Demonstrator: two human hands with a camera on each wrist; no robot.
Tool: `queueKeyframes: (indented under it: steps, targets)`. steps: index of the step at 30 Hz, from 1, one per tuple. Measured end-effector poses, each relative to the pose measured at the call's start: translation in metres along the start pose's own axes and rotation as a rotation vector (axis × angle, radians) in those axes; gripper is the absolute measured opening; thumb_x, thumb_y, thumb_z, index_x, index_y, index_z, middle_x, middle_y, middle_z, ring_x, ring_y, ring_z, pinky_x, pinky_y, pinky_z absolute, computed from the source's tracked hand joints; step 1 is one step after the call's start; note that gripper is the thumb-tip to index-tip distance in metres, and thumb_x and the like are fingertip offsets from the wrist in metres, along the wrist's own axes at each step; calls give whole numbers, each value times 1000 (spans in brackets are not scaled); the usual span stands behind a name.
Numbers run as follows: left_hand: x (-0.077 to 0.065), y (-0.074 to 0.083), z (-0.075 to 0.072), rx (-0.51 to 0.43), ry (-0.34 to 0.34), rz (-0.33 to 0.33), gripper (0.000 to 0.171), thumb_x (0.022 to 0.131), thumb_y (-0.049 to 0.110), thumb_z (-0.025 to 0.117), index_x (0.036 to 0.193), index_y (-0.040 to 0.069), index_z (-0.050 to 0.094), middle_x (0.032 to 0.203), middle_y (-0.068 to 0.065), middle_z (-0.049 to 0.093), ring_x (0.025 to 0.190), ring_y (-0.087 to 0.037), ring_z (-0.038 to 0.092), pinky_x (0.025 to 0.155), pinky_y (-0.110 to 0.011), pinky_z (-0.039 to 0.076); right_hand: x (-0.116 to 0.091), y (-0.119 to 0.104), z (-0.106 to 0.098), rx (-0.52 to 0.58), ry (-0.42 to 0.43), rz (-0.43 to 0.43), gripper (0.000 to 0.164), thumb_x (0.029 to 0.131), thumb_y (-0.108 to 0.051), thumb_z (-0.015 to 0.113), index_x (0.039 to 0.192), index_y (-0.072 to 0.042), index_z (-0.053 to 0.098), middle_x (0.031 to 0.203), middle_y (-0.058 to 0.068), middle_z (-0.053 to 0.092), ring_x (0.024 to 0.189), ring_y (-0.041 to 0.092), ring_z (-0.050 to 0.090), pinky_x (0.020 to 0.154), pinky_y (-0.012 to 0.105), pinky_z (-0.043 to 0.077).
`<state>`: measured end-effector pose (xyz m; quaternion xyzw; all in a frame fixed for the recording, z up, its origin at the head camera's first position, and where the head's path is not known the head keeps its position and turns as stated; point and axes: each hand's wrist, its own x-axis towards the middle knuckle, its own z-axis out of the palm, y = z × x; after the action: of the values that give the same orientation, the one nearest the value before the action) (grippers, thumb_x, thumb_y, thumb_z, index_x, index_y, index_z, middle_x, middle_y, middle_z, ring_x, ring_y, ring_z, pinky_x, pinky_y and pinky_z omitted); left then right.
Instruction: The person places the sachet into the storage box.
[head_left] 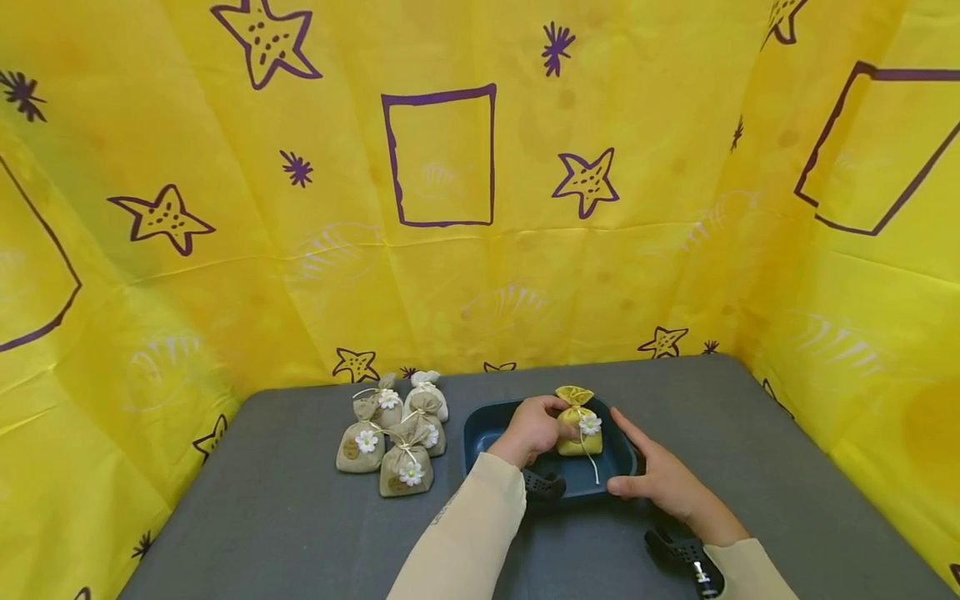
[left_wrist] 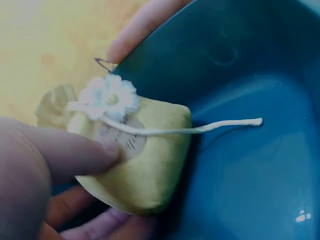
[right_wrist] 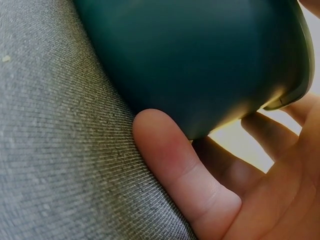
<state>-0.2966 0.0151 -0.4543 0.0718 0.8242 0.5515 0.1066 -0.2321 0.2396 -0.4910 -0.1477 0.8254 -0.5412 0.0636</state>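
Observation:
My left hand [head_left: 534, 429] pinches a small yellow drawstring sachet [head_left: 581, 440] between thumb and fingers, over the dark blue basin [head_left: 480, 412]. A white flower, a cord and a round label with writing are on the front of the sachet [left_wrist: 157, 170]. The cord's loose end sticks out over the basin's inside. At the basin's right end is my right hand [head_left: 663, 479], thumb on the near side and fingers around the far corner. The right wrist view has the thumb [right_wrist: 175, 170] against the outer wall of the basin [right_wrist: 195, 60], low by the cloth.
Left of the basin stand several flowered sachets close together: beige ones [head_left: 405, 467] and a whiter one [head_left: 429, 392] at the back. Grey cloth [head_left: 285, 500] covers the table. A yellow patterned curtain [head_left: 442, 292] hangs behind and at both sides.

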Motion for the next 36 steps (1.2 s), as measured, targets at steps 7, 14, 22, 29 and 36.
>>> queueKeyframes:
  steps: [7, 14, 22, 29, 36]
  targets:
    - [-2, -2, 2, -51, 6, -83, 46, 81, 0, 81, 125, 12, 70, 102, -3, 63, 77, -19, 63, 57, -35, 56, 0, 2, 1, 13, 6, 3, 102, 81, -20, 82, 161, -20, 19, 160, 21, 20, 139, 41, 26, 106, 65, 20]
    - [-2, -4, 5, -110, -4, -87, 46, 83, -6, 76, 124, 15, 71, 104, -2, 65, 79, -18, 65, 59, -34, 57, -1, 2, 1, 8, 0, 24, 101, 82, -22, 82, 161, -23, 18, 160, 21, 20, 136, 40, 28, 105, 63, 23]
    - [-1, -4, 5, -133, -27, -87, 47, 84, -6, 75, 125, 16, 71, 103, -2, 65, 81, -19, 65, 61, -35, 57, -1, 0, 0, -6, -5, 32, 101, 82, -23, 82, 161, -25, 18, 160, 21, 20, 136, 41, 29, 105, 64, 24]
    - [-11, 1, 1, -85, -16, -90, 53, 83, -2, 78, 132, 14, 66, 101, -3, 64, 79, -18, 63, 62, -35, 56, 1, -2, 2, -17, -5, 27, 101, 81, -22, 82, 161, -22, 19, 159, 22, 22, 132, 40, 33, 103, 60, 27]
    - [-34, 7, -5, 11, -37, -73, 65, 78, 8, 84, 137, 16, 61, 100, -6, 60, 62, -21, 57, 55, -32, 50, 0, 0, 1, -2, -9, 28, 100, 83, -21, 81, 161, -24, 18, 159, 23, 22, 127, 39, 38, 99, 52, 35]
